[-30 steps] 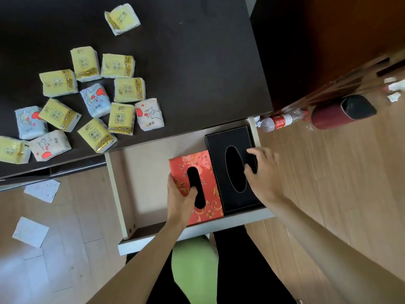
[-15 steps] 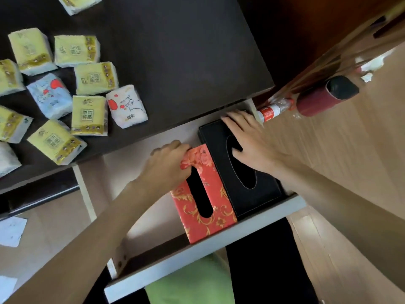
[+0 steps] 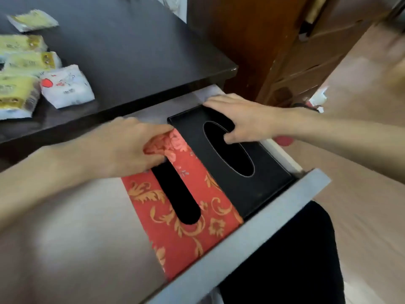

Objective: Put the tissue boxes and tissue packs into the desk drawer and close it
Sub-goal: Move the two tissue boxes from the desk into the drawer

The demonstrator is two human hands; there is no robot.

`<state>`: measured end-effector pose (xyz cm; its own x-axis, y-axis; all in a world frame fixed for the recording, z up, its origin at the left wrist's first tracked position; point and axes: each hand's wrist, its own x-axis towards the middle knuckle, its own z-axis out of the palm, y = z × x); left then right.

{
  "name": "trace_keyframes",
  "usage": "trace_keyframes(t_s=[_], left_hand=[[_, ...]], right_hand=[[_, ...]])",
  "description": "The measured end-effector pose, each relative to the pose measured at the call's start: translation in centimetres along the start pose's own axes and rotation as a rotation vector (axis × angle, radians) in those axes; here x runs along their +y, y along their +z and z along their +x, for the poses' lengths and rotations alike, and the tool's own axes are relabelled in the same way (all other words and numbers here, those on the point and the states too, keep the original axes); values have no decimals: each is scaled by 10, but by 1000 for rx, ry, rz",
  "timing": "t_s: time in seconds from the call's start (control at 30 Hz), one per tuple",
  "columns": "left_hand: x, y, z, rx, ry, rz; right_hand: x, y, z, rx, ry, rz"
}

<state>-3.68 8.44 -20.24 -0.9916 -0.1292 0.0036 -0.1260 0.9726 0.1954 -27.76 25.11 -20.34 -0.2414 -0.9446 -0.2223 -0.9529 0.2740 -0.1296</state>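
Right now I am working both tissue boxes inside the open desk drawer [image 3: 252, 233]. My left hand [image 3: 122, 148] is gripping the far end of the red floral tissue box [image 3: 186, 216], thumb hooked at its slot, while my right hand [image 3: 243, 119] is lying across the black tissue box [image 3: 258, 172], thumb dipped into its oval opening. Both boxes are running long-axis from 11 toward 5 o'clock, touching side by side. The tissue packs [image 3: 68, 88] are waiting on the desk at 10 o'clock, nearer my left hand.
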Motion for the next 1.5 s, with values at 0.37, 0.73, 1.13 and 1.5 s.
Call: trace_keyframes(t_s=[0.37,0.73,1.13,1.5], left_hand=[[17,-6,-4,-62,-106,12],[29,5,1,14,-159,61],[33,20,-5,98,-193,92],[46,9,-19,-5,-236,-63]], right_hand=[[-9,3,-37,-5,136,-43],[-2,-6,-33,0,111,-93],[-39,-6,-2,22,63,49],[-47,-10,-14,154,28,36]])
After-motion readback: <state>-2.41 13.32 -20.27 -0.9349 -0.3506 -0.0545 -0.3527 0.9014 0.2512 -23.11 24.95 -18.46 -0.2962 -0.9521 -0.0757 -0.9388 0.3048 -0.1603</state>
